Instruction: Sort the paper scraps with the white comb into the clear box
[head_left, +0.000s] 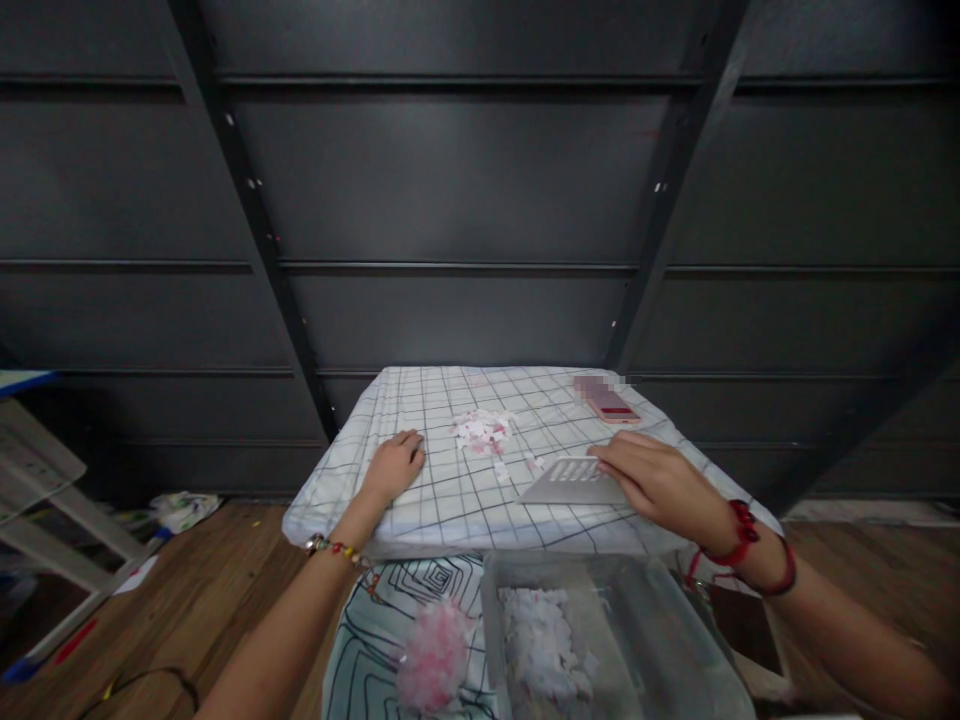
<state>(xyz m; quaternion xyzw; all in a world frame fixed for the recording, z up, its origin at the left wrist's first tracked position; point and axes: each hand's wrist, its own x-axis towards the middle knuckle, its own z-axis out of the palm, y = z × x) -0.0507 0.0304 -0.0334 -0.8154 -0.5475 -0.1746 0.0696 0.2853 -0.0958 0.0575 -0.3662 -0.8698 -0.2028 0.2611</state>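
Note:
My left hand [394,468] lies on the checked tablecloth [442,510], palm down and holding nothing, its fingers slightly bent. Between my two hands sits a loose pile of small white and pink paper scraps [482,432], with a few stray bits closer to me. My right hand [660,480] grips one side of a flat, pale grey scraper-like plate [574,485] with a row of slots. The plate's lower edge is at the cloth, right of the stray bits. Part of the plate is hidden behind my fingers.
A phone [611,402] lies at the table's back right. Nearer me, a clear plastic bin [660,640] holds white scraps [544,640]. Beside it, a pink-and-white bundle [433,655] rests on patterned fabric [360,640]. A dark panelled wall [457,180] stands behind the table.

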